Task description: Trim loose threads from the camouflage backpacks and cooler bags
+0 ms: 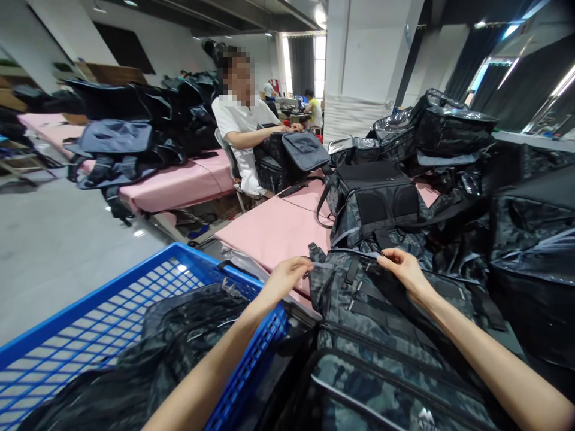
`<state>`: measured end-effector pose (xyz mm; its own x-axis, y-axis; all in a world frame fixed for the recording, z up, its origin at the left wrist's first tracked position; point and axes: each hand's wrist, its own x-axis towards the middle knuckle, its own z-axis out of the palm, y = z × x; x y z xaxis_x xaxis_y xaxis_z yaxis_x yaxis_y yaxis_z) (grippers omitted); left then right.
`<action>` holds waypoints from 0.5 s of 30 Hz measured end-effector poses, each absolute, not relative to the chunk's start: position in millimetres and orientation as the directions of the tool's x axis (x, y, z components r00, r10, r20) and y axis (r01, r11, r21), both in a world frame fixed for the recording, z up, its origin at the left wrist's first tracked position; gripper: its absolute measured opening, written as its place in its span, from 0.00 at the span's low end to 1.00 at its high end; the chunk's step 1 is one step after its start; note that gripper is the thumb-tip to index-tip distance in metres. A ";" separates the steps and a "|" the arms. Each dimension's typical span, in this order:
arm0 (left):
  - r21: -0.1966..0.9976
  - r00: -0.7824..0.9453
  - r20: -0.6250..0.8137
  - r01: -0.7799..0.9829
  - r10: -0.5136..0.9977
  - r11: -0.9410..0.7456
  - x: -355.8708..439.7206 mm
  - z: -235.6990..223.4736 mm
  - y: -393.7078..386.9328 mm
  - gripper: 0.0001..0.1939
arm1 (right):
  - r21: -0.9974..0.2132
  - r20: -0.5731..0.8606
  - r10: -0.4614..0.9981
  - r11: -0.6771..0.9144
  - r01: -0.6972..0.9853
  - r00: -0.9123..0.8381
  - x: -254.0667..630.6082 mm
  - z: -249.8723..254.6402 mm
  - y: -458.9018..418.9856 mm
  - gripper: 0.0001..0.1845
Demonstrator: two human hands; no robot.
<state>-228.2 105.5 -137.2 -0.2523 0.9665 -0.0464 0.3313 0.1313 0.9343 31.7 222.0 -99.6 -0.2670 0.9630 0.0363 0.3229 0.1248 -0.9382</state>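
Note:
A dark camouflage backpack [381, 353] lies before me, with black straps across it and a pale logo near the bottom of the view. My left hand [291, 272] pinches a light grey strip [321, 265] at the backpack's far left corner. Farther right, my right hand [401, 266] has thumb and forefinger closed on the grey-trimmed far edge of the same backpack. Both arms reach forward over it. Just beyond my hands sits another black and camouflage backpack [375, 200] with padded panels.
At my left stands a blue plastic basket [197, 258] holding dark bags. A pink-covered table [274, 224] stretches ahead. Across it a seated person in white [247, 120] handles a black and grey bag [305, 149]. More bags [453, 129] pile up at right.

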 end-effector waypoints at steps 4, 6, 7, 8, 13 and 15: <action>0.904 -0.341 -0.241 0.263 0.909 0.338 -252.4 -191.9 13.3 0.22 | -0.723 -0.007 0.875 0.330 0.607 -0.484 18.1 -102.6 211.2 0.15; 0.885 -0.253 -0.375 0.189 0.892 0.426 -245.2 -214.0 -24.5 0.25 | -0.529 0.023 0.801 0.518 0.672 -0.599 8.2 -106.9 195.8 0.09; 0.886 -0.237 -0.400 0.149 0.885 0.440 -238.2 -221.1 -38.5 0.27 | -0.438 0.067 0.764 0.600 0.669 -0.641 3.5 -109.2 188.2 0.08; 0.888 -0.223 -0.417 0.105 0.881 0.447 -229.9 -225.6 -49.2 0.28 | -0.371 0.115 0.738 0.652 0.661 -0.664 -0.6 -111.2 182.1 0.10; 0.897 -0.132 -0.442 -0.087 0.887 0.433 -194.2 -233.8 -69.4 0.31 | -0.349 0.233 0.820 0.572 0.742 -0.523 -7.4 -110.9 186.5 0.13; 0.900 -0.126 -0.433 -0.113 0.893 0.420 -189.3 -238.2 -72.0 0.31 | -0.353 0.262 0.854 0.518 0.779 -0.449 -6.7 -108.0 194.3 0.18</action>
